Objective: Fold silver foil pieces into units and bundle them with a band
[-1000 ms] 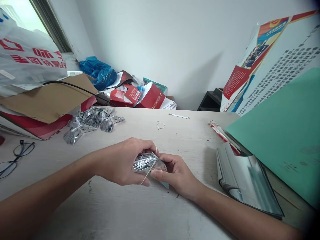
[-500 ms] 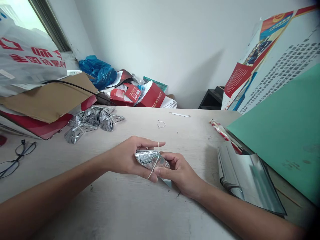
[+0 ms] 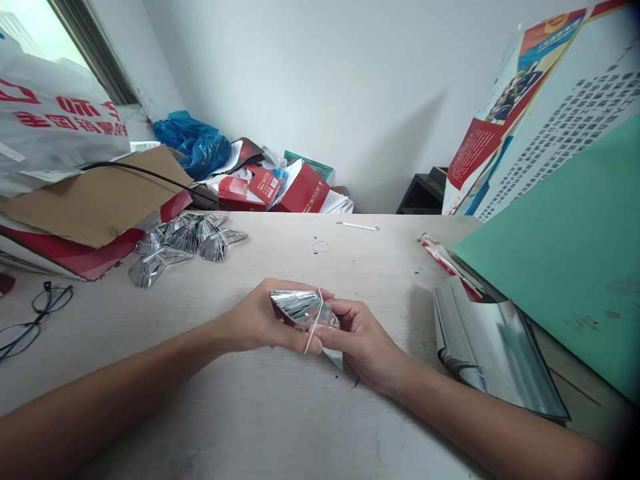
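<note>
In the middle of the table, my right hand (image 3: 367, 343) pinches a pleated piece of silver foil paper (image 3: 295, 305) between thumb and fingers. A pale rubber band (image 3: 314, 320) crosses the front of the foil piece. My left hand (image 3: 270, 327) curls around the fanned end, its fingers behind and its thumb in front, with the band stretched between fingertips and thumb. A flat pointed end of the foil (image 3: 333, 358) sticks out below my right thumb. Beyond my hands lies a second rubber band (image 3: 321, 246), loose on the table (image 3: 280, 413).
Several finished-looking foil shapes (image 3: 185, 233) lie at the back left beside a cardboard piece (image 3: 100, 200). Eyeglasses (image 3: 37, 320) rest at the left. On the right are stacked silver sheets (image 3: 495, 347) and a large green board (image 3: 565, 247). A small white strip (image 3: 360, 227) lies at the back.
My left fingers and thumb have drawn closer together, and the band spans a shorter gap. The left hand has shifted slightly right towards my right hand; the foil's fanned end has tilted a little.
</note>
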The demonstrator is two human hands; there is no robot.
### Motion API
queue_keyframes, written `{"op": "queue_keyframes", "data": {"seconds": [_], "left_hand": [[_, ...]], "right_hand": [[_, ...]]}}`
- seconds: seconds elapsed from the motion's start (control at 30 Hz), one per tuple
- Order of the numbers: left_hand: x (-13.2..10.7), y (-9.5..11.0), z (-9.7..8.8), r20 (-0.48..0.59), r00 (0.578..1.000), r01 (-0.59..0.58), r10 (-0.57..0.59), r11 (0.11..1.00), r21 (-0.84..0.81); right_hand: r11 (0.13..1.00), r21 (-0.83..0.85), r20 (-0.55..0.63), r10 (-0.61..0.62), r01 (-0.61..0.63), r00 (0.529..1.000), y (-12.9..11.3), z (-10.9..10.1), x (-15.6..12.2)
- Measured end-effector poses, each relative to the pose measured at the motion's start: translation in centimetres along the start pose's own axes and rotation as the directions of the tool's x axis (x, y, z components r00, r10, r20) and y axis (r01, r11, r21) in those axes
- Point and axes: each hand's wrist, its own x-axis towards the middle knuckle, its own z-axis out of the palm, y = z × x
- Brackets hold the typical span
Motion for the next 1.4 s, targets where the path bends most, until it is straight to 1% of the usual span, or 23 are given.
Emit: {"op": "queue_keyframes", "data": {"seconds": [0.07, 0.1, 0.17, 0.27, 0.33, 0.37, 0.5, 0.57, 0.6, 0.67, 0.73, 0.83, 0.93, 0.97, 1.0, 1.03, 1.1, 1.13, 1.17, 1.23, 1.27, 1.33, 1.4], "left_hand": [[0.1, -0.4, 0.3, -0.03, 0.999, 0.034, -0.036, 0.998, -0.059], [0.2, -0.6, 0.3, -0.024, 0.999, 0.047, -0.049, 0.996, -0.073], [0.4, -1.0, 0.0, 0.025, 0.999, 0.042, -0.04, 0.997, -0.067], [0.5, -1.2, -0.7, 0.099, 0.995, -0.037, 0.032, 0.998, 0.047], [0.5, -1.0, -0.9, 0.092, 0.994, -0.069, 0.058, 0.991, 0.114], [0.5, -1.0, -0.9, 0.085, 0.994, -0.071, 0.062, 0.991, 0.112], [0.7, -1.1, -0.6, 0.082, 0.994, -0.064, 0.069, 0.996, -0.056], [0.7, -1.3, -0.4, 0.049, 0.995, -0.084, 0.087, 0.995, -0.058], [0.7, -1.5, -0.3, 0.028, 0.995, -0.095, 0.096, 0.995, -0.011], [0.5, -1.7, -0.3, -0.008, 0.99, -0.135, 0.138, 0.979, 0.151], [0.3, -1.8, -0.3, -0.032, 0.976, -0.194, 0.217, 0.923, 0.332], [0.0, -1.8, -0.2, -0.02, 0.935, -0.293, 0.354, 0.803, 0.518], [0.0, -1.9, 0.0, 0.013, 0.909, -0.337, 0.417, 0.714, 0.614], [0.1, -2.1, 0.1, 0.014, 0.893, -0.355, 0.45, 0.685, 0.637], [0.1, -2.2, 0.1, 0.015, 0.867, -0.381, 0.498, 0.643, 0.664], [0.2, -2.4, 0.2, 0.02, 0.83, -0.412, 0.558, 0.587, 0.697], [0.3, -2.8, 0.2, 0.049, 0.738, -0.468, 0.673, 0.459, 0.755], [0.3, -2.9, 0.3, 0.064, 0.701, -0.487, 0.711, 0.411, 0.77], [0.2, -2.9, 0.3, 0.074, 0.674, -0.499, 0.735, 0.38, 0.779], [0.1, -2.8, 0.4, 0.091, 0.646, -0.511, 0.758, 0.341, 0.789], [0.0, -2.7, 0.5, 0.114, 0.633, -0.517, 0.766, 0.308, 0.799], [-0.3, -2.1, 0.8, 0.199, 0.598, -0.542, 0.776, 0.209, 0.814], [-0.4, -1.5, 1.2, 0.301, 0.563, -0.585, 0.77, 0.114, 0.803]], "right_hand": [[1.0, 0.006, -0.017, -0.003, 0.003, 1.0, -0.2, 0.2, -0.1], [1.0, 0.009, -0.032, -0.002, 0.002, 0.999, -0.3, 0.4, -0.2], [1.0, 0.03, -0.053, 0.013, -0.011, 0.999, -0.5, 0.6, -0.2], [0.994, 0.1, -0.041, 0.046, -0.041, 0.998, -0.7, 0.7, -0.1], [0.988, 0.14, -0.028, 0.064, -0.059, 0.998, -0.8, 0.8, -0.1], [0.987, 0.146, -0.028, 0.07, -0.065, 0.997, -0.8, 0.8, -0.1], [0.991, 0.122, -0.039, 0.061, -0.056, 0.997, -1.0, 0.8, -0.2], [0.99, 0.134, -0.048, 0.049, -0.042, 0.998, -1.0, 0.8, -0.2], [0.988, 0.146, -0.054, 0.05, -0.042, 0.997, -1.0, 0.8, -0.3], [0.984, 0.173, -0.067, 0.067, -0.054, 0.996, -1.0, 0.9, -0.3], [0.976, 0.204, -0.081, 0.089, -0.071, 0.993, -1.0, 1.0, -0.3], [0.968, 0.243, -0.098, 0.083, -0.056, 0.992, -0.8, 0.7, -0.2], [0.962, 0.272, -0.121, 0.067, -0.032, 0.99, -0.6, 0.3, 0.1], [0.959, 0.281, -0.131, 0.072, -0.033, 0.989, -0.5, 0.2, 0.2], [0.957, 0.289, -0.144, 0.082, -0.037, 0.986, -0.4, 0.1, 0.3], [0.955, 0.294, -0.159, 0.09, -0.04, 0.983, -0.3, 0.0, 0.3], [0.955, 0.294, -0.191, 0.102, -0.042, 0.976, -0.3, -0.1, 0.5], [0.955, 0.293, -0.206, 0.105, -0.041, 0.973, -0.4, -0.1, 0.5], [0.956, 0.29, -0.222, 0.107, -0.039, 0.969, -0.4, -0.2, 0.6], [0.957, 0.29, -0.259, 0.11, -0.032, 0.96, -0.6, -0.4, 0.8], [0.956, 0.293, -0.28, 0.113, -0.028, 0.953, -0.7, -0.6, 0.9], [0.955, 0.296, -0.32, 0.118, -0.02, 0.94, -0.8, -0.8, 1.0], [0.956, 0.292, -0.334, 0.124, -0.022, 0.934, -0.9, -0.9, 1.2]]}}
